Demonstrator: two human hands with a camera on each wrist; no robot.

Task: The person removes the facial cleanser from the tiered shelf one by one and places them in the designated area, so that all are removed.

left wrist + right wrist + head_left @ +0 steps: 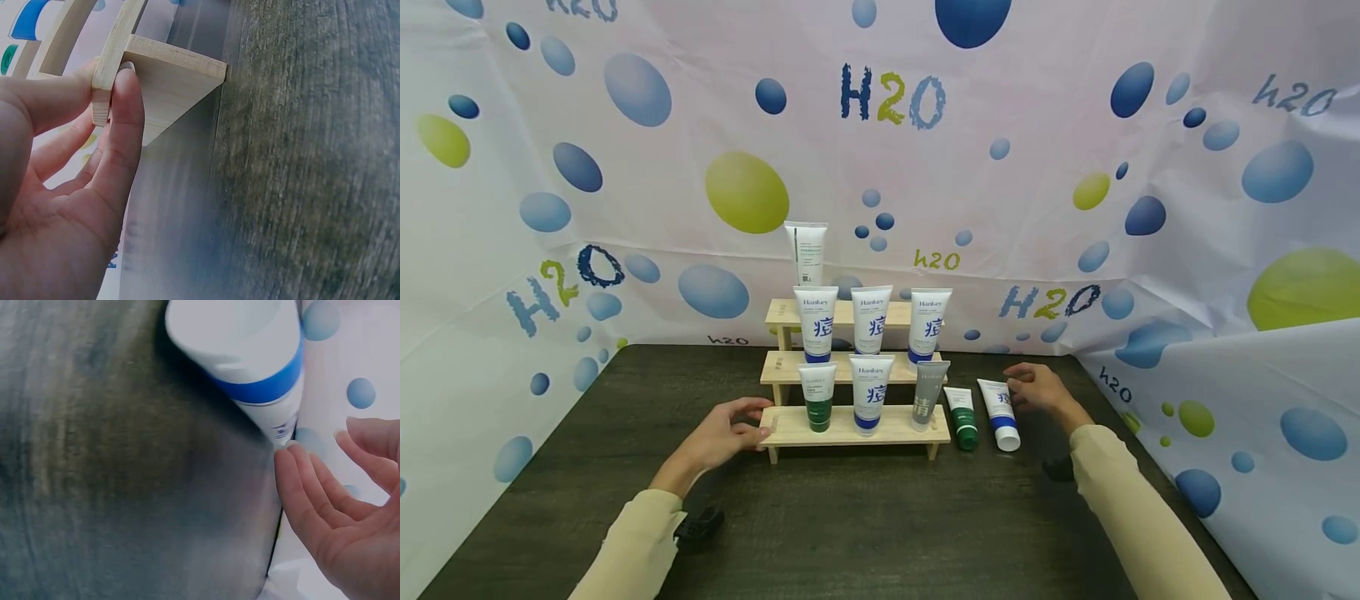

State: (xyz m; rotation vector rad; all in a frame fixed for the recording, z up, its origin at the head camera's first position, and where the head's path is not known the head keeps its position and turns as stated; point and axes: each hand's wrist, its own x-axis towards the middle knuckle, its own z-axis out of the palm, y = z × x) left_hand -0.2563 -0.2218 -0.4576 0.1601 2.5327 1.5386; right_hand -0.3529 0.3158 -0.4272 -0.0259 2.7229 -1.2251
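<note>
Wooden rack point(895, 425), left hand point(726, 433) pinching its end, leg point(172, 90) seen broadside only from left wrist, right hand point(1037, 390) released, fingers point(303, 500) beside white tube point(997, 402)

2 sleeved arms point(625, 546) out front, wrists point(674, 475) well apart, left grip point(722, 435) pinching, right grip point(1037, 390) kinda loose, fingers point(297, 490) extended
</note>
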